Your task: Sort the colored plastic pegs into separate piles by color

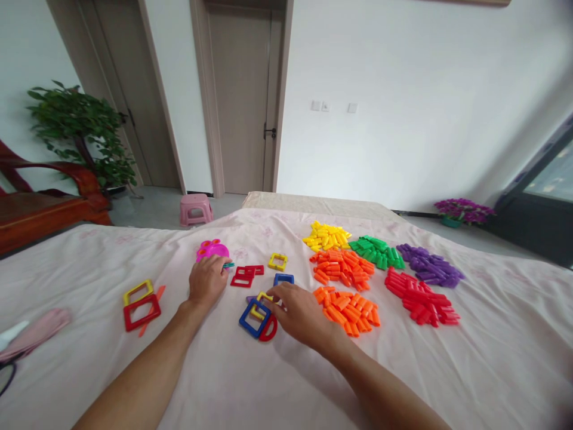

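Note:
My left hand (209, 279) is closed around a small stack of thin teal tiles (228, 264), of which only the edges show. Right beside it lies a pink round piece (219, 249) with orange-centred knobs, partly covered by the hand. My right hand (298, 307) pinches the edge of a yellow square magnetic tile (256, 311) in a small overlapping heap. In that heap are a blue square tile (242, 322) and a red curved tile (268, 332). Another blue tile (283, 277) sits just beyond my right fingers. Red tiles (242, 278) lie between the hands.
On the right are piles of yellow tubes (326, 237), green tubes (377, 252), purple tubes (430, 266), red tubes (421, 298) and orange tubes (347, 310). A yellow tile (278, 261) lies mid-table. Leftward, a red tile (128, 319) overlaps a yellow one and an orange strip.

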The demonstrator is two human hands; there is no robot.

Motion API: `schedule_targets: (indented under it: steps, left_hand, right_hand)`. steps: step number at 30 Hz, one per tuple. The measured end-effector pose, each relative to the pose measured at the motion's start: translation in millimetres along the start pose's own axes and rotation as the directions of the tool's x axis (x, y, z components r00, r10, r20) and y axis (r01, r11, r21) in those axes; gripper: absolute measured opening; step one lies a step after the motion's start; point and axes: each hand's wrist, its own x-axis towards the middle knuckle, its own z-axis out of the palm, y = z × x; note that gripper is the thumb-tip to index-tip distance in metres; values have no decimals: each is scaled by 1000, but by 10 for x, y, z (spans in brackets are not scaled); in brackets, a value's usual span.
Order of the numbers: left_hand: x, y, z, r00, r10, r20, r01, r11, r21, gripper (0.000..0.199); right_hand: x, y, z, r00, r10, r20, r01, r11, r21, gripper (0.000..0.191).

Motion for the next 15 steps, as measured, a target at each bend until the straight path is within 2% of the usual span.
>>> schedule_targets:
  steps: [5, 11, 15]
  left_hand:
    - [-30, 146, -57, 997, 67, 44, -68, 997, 22, 38]
    - [-51, 324, -66, 968, 201, 151, -174, 969, -178, 49]
    - [-19, 289, -18, 938, 231, 258, -145, 939, -313, 59]
  right_hand:
    - [-154, -5, 168, 1000, -18, 9, 18, 996, 84, 22]
    - [-206, 11, 283, 995, -92, -29, 95, 986, 134, 13]
    - [-213, 49, 331, 991, -119, -59, 128, 976, 177, 15]
